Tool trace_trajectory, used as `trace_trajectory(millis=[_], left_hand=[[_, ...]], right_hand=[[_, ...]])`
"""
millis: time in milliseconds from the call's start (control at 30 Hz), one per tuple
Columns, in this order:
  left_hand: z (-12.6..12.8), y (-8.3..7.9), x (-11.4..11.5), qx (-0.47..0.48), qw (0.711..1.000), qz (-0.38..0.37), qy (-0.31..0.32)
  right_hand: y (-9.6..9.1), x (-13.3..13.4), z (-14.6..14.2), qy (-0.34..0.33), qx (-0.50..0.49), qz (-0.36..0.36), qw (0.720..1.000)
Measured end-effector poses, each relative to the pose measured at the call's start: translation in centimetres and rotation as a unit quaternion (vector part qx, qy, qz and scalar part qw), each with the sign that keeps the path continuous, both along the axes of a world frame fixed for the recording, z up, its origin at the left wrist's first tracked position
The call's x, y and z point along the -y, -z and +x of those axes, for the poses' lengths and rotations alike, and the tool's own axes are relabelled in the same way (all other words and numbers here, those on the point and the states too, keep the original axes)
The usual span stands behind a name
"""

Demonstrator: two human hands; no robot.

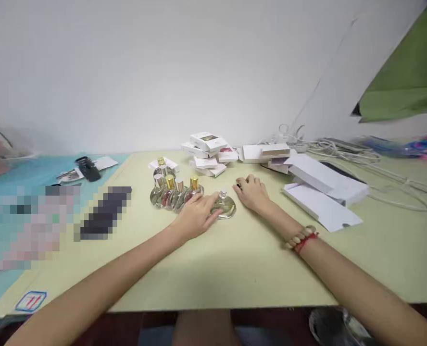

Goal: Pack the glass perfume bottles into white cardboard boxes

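Note:
My left hand [196, 215] lies on the pale green table [213, 269] with its fingers curled round a round glass perfume bottle [226, 206] with a silver neck and no cap. Just left of it stand several capped perfume bottles [172, 191] with gold and rose caps in a tight cluster. My right hand [251, 192] rests to the right of the bottle, its fingers closed on a small dark thing [238, 186] that I cannot make out. A bead and red string bracelet [302, 237] sits on my right wrist.
A pile of small white boxes [208, 153] lies behind the bottles. Flat white cartons [321, 192] lie at the right, with cables [346, 151] behind them. A blue cloth [22, 178] covers the left side, with a dark object [87, 168] on it. A white wall rises behind.

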State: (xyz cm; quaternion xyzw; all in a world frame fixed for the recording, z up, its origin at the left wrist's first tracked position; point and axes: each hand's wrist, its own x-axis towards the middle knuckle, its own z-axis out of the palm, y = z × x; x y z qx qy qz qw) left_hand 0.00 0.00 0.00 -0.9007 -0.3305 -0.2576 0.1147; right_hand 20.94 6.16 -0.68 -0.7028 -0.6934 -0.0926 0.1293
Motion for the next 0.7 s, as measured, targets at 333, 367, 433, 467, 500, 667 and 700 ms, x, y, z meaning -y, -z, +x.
trace_trajectory(millis=[333,367,433,467,500,667,700], left_hand=[[0.1,0.1,-0.2,0.004,1.0,-0.006,0.006],[0.1,0.1,-0.2,0.004,1.0,-0.006,0.005],[0.1,0.1,-0.1,0.003,1.0,-0.006,0.004],[0.1,0.1,-0.1,0.002,1.0,-0.005,0.003],[0.1,0.0,-0.1,0.002,1.0,-0.005,0.003],[0.1,-0.1,-0.1,0.006,1.0,-0.001,0.007],[0.1,-0.1,-0.1,0.007,1.0,-0.001,0.006]], right_hand=[[-1.6,0.0,-0.1,-0.175,-0.332,0.041,0.926],[-2.0,0.3,-0.4,-0.185,-0.368,0.051,0.91],[-2.8,0.9,-1.1,-0.209,-0.444,0.039,0.871],[-3.3,1.3,-1.4,-0.226,-0.48,0.017,0.847],[-3.9,1.7,-1.7,-0.247,-0.511,-0.008,0.824],[-5.9,3.6,-2.6,-0.307,-0.557,0.048,0.77],[-6.0,3.8,-2.7,-0.311,-0.554,0.068,0.769]])
